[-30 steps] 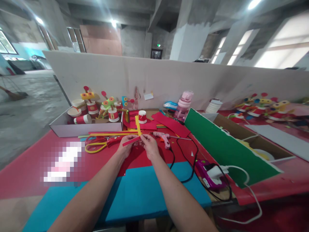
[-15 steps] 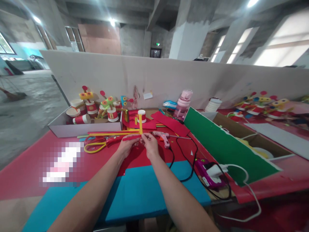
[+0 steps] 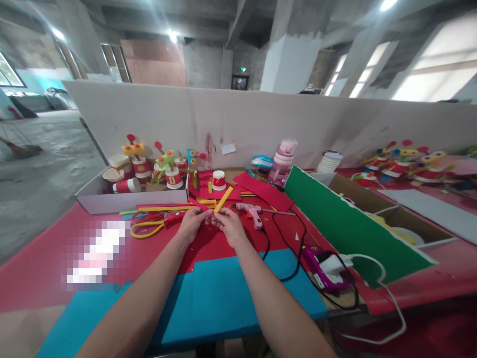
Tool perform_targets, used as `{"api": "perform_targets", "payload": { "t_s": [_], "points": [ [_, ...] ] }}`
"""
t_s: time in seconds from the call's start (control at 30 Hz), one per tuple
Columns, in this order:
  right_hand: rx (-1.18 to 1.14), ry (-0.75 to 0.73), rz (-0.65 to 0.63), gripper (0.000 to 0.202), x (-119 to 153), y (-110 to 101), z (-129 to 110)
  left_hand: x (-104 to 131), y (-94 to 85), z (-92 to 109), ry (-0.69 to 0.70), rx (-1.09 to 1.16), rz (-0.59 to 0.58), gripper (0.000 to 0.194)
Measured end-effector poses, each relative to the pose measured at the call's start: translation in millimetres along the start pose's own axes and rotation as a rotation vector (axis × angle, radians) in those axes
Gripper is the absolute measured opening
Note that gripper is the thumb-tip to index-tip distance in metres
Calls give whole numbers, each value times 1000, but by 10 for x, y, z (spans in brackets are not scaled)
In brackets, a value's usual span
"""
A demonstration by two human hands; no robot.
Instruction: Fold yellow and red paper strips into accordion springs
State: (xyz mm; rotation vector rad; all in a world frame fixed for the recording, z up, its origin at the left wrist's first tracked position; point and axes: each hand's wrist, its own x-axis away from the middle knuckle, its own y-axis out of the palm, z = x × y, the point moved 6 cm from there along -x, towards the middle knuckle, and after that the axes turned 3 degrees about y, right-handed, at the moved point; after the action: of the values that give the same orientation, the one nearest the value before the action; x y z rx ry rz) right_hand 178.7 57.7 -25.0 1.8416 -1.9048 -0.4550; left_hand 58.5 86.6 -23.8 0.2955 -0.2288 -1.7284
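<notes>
My left hand [image 3: 194,223] is closed on a red paper strip [image 3: 198,203] that points up and to the left. A yellow paper strip [image 3: 223,199] slants up and to the right from my right hand [image 3: 228,226], which pinches its lower end. The strips' lower ends meet between my fingertips; whether they are joined is hidden. Just beyond lies a pile of red and yellow strips [image 3: 167,206], and a red-and-white paper cup [image 3: 218,180] stands upside down behind. A pink glue gun [image 3: 252,214] rests right of my right hand. Yellow-handled scissors [image 3: 147,229] lie to the left.
A white box [image 3: 130,202] of paper-cup figures stands back left. On the right is a green-sided divided box [image 3: 350,223], with a purple power strip [image 3: 325,268] and cables before it. Blue sheets [image 3: 238,293] cover the near edge. A pink bottle [image 3: 283,161] stands behind.
The yellow strip has tipped from upright to leaning right. The red strip has swung from nearly level to slanting up and left. Both hands stay close together.
</notes>
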Motion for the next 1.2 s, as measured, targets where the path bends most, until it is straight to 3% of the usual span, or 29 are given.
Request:
{"api": "perform_targets", "payload": {
  "t_s": [0.23, 0.67, 0.93, 1.03, 1.2],
  "points": [
    [-17, 44, -18, 38, 1, 14, 25, 15, 33, -1, 9, -45, -15, 29],
    [-50, 13, 78, 36, -18, -27, 14, 23, 16, 0, 16, -96, 44, 29],
    [42, 13, 67, 36, 2, -26, -21, -2, 3, -25, 11, -94, 39, 30],
    [65, -12, 30, 34, 14, 3, -56, -8, -10, -10, 36, -94, 41, 31],
    [10, -79, 78, 34, 10, -6, -77, -18, -25, 26, 82, -1, 44, 28]
  ]
}}
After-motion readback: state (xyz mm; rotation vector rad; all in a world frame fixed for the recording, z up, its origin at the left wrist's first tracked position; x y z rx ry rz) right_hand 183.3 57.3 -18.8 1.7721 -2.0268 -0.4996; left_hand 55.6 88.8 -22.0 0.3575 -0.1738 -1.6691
